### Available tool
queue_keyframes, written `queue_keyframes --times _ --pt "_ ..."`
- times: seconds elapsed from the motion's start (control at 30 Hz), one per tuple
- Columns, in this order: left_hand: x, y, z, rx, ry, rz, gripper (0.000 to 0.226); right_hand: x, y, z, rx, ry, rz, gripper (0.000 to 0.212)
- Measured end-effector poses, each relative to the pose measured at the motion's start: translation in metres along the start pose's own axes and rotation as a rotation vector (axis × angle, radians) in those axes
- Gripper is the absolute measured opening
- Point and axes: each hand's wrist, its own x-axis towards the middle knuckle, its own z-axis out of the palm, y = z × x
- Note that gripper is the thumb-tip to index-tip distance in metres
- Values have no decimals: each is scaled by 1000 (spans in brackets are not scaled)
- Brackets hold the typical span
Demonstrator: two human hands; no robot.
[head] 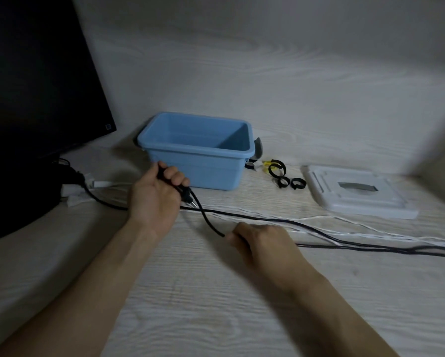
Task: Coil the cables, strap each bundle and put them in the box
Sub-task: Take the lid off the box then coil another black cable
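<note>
— Well, nearest us, what's the right hand (261,240) doing?
— Pinching the black cable (208,219) down on the table (216,305), at about four o'clock from the left hand (157,197).
— And the left?
— Fingers curled round the cable's plug end, just in front of the blue box (198,155).
— Beyond that?
— Black straps (280,173) lie at three o'clock from the box, with a white lid (358,191) further right.
</note>
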Motion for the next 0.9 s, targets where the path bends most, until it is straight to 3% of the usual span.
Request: queue_keyframes --times 0.27,0.33,0.47,0.6,0.73,0.9 --pt "-12 -31 -3 683 -255 275 20 -1 -13 -1 81 -91 -84 44" --pt "-16 -34 -3 654 -279 255 15 -1 -14 -1 104 -115 -84 46" --pt "-20 -27 4 282 -218 132 12 0 -15 0 116 -127 -55 45" --pt "-14 -22 1 346 -173 216 16 0 -16 -2 124 -116 -56 41" --pt "-17 -35 -3 726 -223 295 27 0 -16 -4 201 -12 -40 35" --pt "-28 -40 -8 1174 -494 206 24 2 -16 -5 232 177 -81 22"
